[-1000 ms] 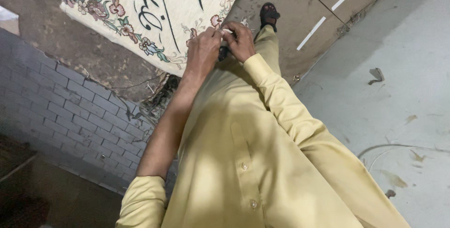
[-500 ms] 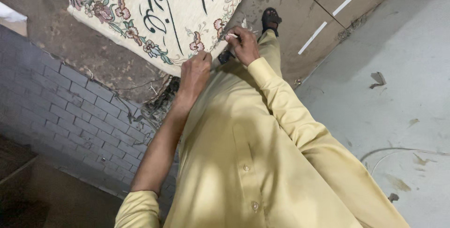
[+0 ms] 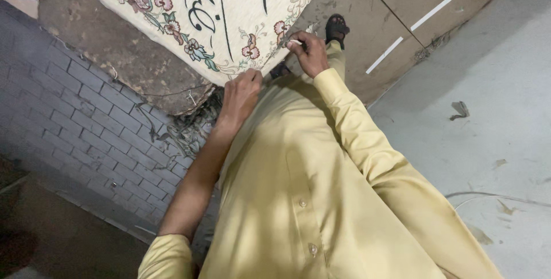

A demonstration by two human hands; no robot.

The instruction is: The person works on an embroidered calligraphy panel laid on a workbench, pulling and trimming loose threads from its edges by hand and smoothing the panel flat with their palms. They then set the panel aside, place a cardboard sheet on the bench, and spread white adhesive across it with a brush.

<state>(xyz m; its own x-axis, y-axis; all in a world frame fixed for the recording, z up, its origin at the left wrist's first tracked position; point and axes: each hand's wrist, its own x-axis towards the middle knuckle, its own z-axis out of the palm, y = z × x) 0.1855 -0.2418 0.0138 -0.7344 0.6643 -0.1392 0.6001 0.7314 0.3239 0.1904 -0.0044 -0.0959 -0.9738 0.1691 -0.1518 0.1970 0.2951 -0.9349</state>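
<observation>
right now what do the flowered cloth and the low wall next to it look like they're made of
Flowered cloth: looks like woven tapestry fabric, cream and matt, with floral border and dark script; the left hand and right hand hold its edge. Low wall: brick, seemingly painted grey, matt, with visible mortar lines.

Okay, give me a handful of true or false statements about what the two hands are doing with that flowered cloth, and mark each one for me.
1. Both hands are at the edge of the cream cloth with a flower border. True.
2. The right hand holds a large pair of scissors. False: only a small pale object shows at its fingertips; what it is cannot be told.
3. The left hand grips the cloth's edge, nearer the body than the right. True.
4. The cloth is plain, with no pattern. False: it bears flowers and dark curved strokes.
5. The left forearm is bare, the sleeve rolled up. True.
</observation>
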